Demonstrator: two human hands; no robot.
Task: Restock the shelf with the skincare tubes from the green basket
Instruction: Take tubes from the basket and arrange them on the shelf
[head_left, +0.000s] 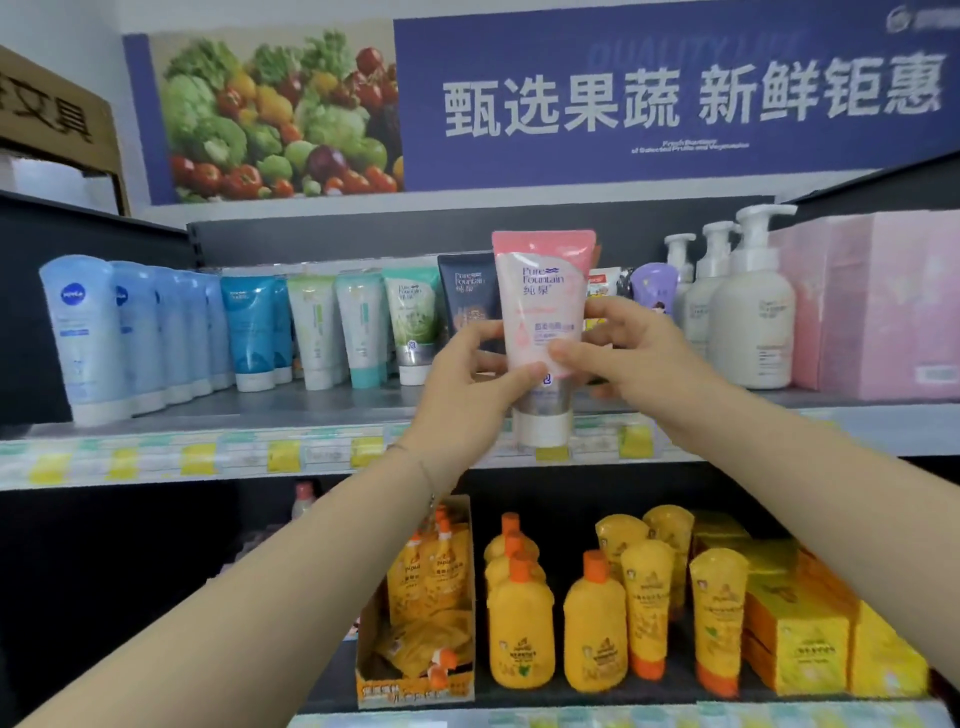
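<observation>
We held the pink tube (540, 322) upright at frame centre between us — left hand (467, 384) and right hand (623, 348) each pinching a side — cap down, before the shelf (311, 415), beside the dark tube (465, 296).

Navy tube (464, 292) obsc. by pink tube (541, 306)

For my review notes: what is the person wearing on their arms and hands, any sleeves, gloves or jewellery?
Both forearms are bare to the frame edge, no sleeves in view. The left hand and right hand wear no gloves. A thin chain bracelet circles the left wrist; no watch shows.
</observation>
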